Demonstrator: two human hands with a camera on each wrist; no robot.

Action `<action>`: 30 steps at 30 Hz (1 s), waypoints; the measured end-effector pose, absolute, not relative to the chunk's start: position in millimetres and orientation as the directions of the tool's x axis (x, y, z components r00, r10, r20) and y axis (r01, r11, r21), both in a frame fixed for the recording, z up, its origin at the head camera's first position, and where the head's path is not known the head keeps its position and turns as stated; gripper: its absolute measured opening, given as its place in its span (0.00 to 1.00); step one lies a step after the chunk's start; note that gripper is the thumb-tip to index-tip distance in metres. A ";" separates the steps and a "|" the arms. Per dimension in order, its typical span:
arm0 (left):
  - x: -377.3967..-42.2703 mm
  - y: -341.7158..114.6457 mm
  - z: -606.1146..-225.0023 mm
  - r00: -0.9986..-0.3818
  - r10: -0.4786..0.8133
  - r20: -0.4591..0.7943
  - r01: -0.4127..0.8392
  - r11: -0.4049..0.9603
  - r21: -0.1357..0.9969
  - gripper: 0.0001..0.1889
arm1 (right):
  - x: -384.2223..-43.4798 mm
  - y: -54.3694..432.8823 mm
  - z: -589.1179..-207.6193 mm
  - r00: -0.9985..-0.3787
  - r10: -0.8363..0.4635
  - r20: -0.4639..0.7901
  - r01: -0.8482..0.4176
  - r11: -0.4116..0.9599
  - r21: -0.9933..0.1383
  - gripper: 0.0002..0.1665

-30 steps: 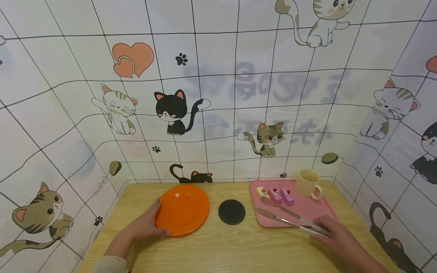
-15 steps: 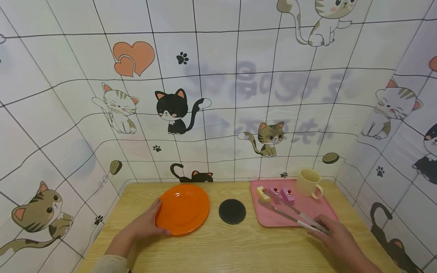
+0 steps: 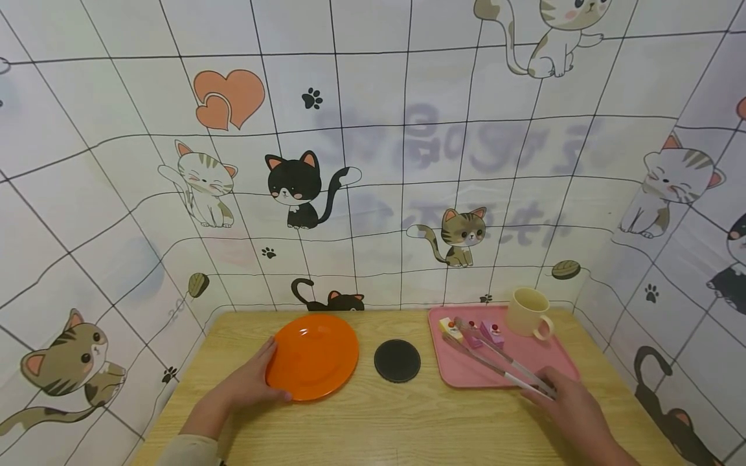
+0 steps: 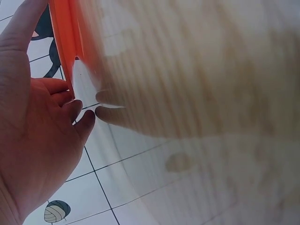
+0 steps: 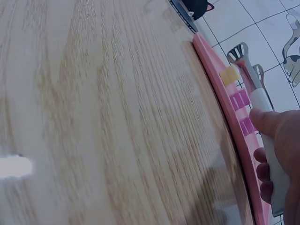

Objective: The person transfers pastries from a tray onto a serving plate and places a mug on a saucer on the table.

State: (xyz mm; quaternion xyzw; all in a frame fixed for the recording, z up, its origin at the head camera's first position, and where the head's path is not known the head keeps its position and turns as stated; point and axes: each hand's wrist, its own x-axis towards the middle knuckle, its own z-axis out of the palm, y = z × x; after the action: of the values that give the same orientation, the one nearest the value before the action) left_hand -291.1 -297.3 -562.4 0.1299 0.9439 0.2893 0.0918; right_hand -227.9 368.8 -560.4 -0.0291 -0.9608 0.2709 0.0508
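Observation:
My left hand [image 3: 245, 382] holds the left rim of a round orange plate [image 3: 315, 356], thumb at its front edge. In the left wrist view its fingers [image 4: 84, 124] curl at the plate's edge. My right hand [image 3: 574, 411] grips metal tongs [image 3: 531, 377] by their white handles [image 5: 276, 180]. The tongs' slotted tips are spread apart over a pink tray [image 3: 542, 362]. Between and below the tips lie a yellow toy cake slice [image 3: 450, 330] and a purple one [image 3: 474, 340], partly hidden by the tongs. Another purple slice [image 3: 493, 334] sits to their right.
A pale yellow mug [image 3: 527, 315] stands at the tray's back right corner. A round black coaster [image 3: 397, 360] lies between plate and tray on the wooden table [image 3: 373, 427]. Walls printed with cats [image 3: 294, 184] rise behind and on both sides.
My right hand has shifted slightly left, and the tongs' tips have moved further back, over the yellow and middle purple slices. My left hand and the plate have stayed in place.

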 end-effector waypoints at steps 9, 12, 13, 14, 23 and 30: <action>-293.3 -298.4 -565.2 -0.952 0.287 -0.107 0.180 0.807 0.563 0.74 | -228.7 365.7 -561.9 -0.991 0.106 0.085 0.047 0.857 -0.513 0.22; -293.1 -297.8 -564.2 -0.951 0.291 -0.104 0.187 0.810 0.556 0.74 | -229.2 362.3 -560.6 -0.989 0.113 0.090 0.052 0.860 -0.508 0.22; -292.8 -297.4 -563.6 -0.951 0.291 -0.104 0.187 0.810 0.556 0.73 | -229.3 361.1 -560.3 -0.989 0.116 0.090 0.055 0.862 -0.504 0.22; -292.6 -297.1 -563.2 -0.951 0.292 -0.104 0.188 0.810 0.556 0.73 | -229.3 360.2 -560.0 -0.989 0.116 0.089 0.056 0.862 -0.503 0.23; -290.3 -295.7 -561.2 -0.951 0.292 -0.103 0.185 0.803 0.566 0.73 | -230.0 349.7 -555.7 -0.986 0.116 0.123 0.046 0.884 -0.465 0.22; -291.7 -296.6 -562.8 -0.951 0.290 -0.106 0.185 0.810 0.557 0.73 | -229.2 344.6 -555.3 -0.987 0.107 0.119 0.040 0.887 -0.461 0.23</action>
State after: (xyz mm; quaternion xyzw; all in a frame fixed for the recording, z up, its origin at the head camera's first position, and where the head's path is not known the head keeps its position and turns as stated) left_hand -291.7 -296.6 -562.8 0.1256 0.9467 0.2816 0.0931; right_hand -229.2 344.6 -555.3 -0.0380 -0.9687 0.2351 0.0708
